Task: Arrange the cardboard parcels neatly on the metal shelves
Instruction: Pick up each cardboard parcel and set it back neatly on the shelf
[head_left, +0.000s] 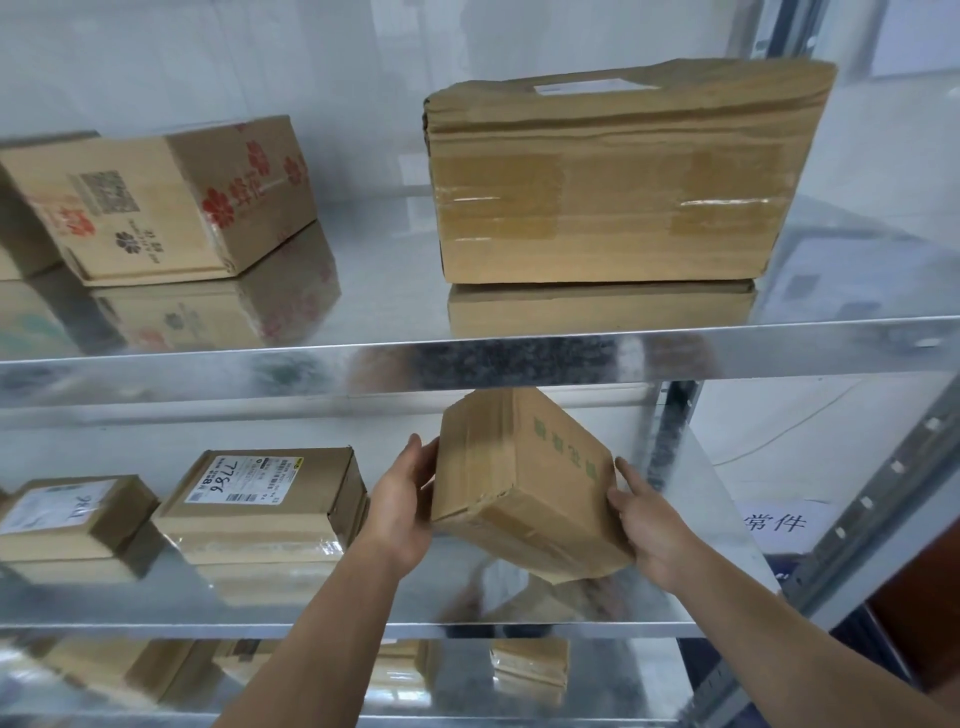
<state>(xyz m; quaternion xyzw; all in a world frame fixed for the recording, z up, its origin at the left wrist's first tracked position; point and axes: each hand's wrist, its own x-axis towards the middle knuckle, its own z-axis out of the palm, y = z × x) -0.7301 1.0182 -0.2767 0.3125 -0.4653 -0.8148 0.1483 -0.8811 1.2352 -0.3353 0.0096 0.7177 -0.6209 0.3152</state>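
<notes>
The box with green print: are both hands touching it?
Touching. In the head view the left hand lies against the left side of the box with green print, and the right hand grips its right corner; no gap.

A shipping label (239, 479) on a flat parcel (260, 527) on the middle shelf (156, 605) is showing handwritten 7786. The upper-left box (156, 208) is bearing red 蜂花. A paper sign (776, 522) at right is reading 常件. The tilted parcel (524, 488) is carrying green print too blurred to read.
</notes>
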